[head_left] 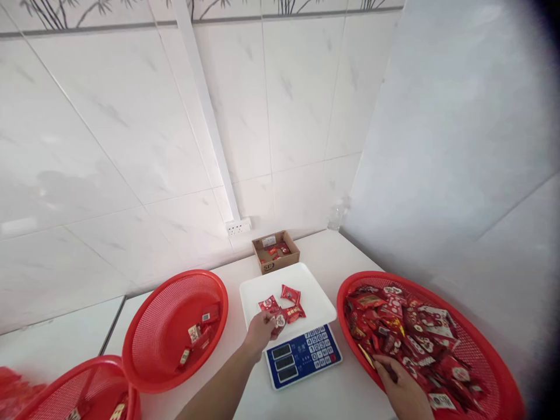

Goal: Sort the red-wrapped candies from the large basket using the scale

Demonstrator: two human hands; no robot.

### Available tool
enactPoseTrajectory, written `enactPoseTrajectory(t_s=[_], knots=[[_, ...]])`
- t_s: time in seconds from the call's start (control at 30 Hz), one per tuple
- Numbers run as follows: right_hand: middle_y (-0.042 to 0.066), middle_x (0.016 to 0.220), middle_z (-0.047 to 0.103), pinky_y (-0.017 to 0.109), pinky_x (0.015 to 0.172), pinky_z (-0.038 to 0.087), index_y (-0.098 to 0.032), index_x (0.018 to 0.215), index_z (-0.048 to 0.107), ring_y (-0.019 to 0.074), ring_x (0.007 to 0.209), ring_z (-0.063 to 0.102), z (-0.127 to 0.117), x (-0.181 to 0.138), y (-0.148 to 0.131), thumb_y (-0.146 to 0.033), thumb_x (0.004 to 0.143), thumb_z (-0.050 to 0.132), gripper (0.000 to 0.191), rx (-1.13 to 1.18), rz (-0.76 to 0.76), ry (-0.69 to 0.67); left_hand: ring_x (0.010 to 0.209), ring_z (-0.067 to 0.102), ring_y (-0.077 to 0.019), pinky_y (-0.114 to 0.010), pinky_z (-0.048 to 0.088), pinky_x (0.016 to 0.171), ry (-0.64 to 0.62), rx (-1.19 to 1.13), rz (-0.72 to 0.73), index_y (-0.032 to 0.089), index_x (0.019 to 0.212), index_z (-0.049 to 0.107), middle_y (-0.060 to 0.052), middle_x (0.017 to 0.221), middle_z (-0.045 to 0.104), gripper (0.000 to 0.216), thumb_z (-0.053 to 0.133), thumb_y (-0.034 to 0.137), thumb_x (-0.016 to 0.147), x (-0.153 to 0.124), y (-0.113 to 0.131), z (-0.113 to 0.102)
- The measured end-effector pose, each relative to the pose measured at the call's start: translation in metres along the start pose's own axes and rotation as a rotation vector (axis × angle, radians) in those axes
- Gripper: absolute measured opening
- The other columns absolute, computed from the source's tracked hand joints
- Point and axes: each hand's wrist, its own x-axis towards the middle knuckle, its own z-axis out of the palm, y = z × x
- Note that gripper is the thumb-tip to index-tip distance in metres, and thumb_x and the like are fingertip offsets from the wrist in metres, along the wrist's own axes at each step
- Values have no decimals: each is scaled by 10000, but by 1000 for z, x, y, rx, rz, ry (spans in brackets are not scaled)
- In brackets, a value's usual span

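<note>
A white scale tray (306,280) sits on a blue electronic scale (303,356) at the table's middle. Three red snack packets (290,294) lie on the tray. My left hand (261,332) reaches onto the tray's near edge, its fingers closed on a red packet (278,321). My right hand (400,388) rests in the big red basket (503,396) on the right, fingers curled among several red packets (406,326); what they hold is hidden.
A red mesh basket (151,326) with a few packets stands left of the scale, another red basket (83,385) at the bottom left. A small cardboard box (275,252) with packets sits behind the scale, near a wall socket (238,226). Tiled walls close the corner.
</note>
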Motion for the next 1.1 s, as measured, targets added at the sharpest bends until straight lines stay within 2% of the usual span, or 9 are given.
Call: enactPoseTrajectory(t_s=[0.2,0.4,0.53,0.63,0.77,0.9,1.1], knots=[[64,837,713,333,666,475,-238,783,632,247,776,646,4,2,4,-531,623,445,383,-37,-8,-1,535,555,-84,-240,480,639,-42,-92,-130,148,697,512,-5,603,587,205,636,303,747,26,12,15],[57,788,714,323,602,459,-239,774,643,238,706,647,5,1,7,-511,637,459,356,-59,-52,39,640,620,-116,-260,494,725,-121,-148,-205,118,783,555,-73,728,640,214,555,330,815,22,14,16],[54,773,708,320,597,452,-236,775,639,228,677,638,5,-1,8,-502,651,448,351,-76,-75,49,639,611,-124,-279,491,702,-103,-144,-165,149,885,530,-57,774,649,252,591,372,783,5,8,8],[61,775,702,324,612,455,-229,788,643,233,696,634,5,-3,6,-488,656,447,350,-86,-98,67,649,603,-111,-259,478,688,-57,-153,-124,165,953,516,-50,816,639,282,583,384,787,-13,1,-7],[75,833,701,330,630,459,-221,803,638,237,730,631,5,-5,5,-472,657,449,347,-110,-103,69,638,592,-94,-239,463,672,-2,-172,-122,154,931,522,-51,819,627,243,568,353,798,-43,-16,-32],[81,854,702,331,642,458,-216,796,632,233,742,632,6,-6,5,-458,670,440,333,-111,-138,78,631,586,-93,-235,452,660,20,-203,-178,157,896,529,-31,777,620,229,591,339,773,-72,-41,-53],[92,858,697,346,675,460,-214,795,624,241,769,625,6,-10,2,-437,680,423,322,-131,-155,89,631,580,-93,-241,443,663,-6,-222,-256,158,896,529,-24,777,618,214,589,314,762,-96,-63,-54]])
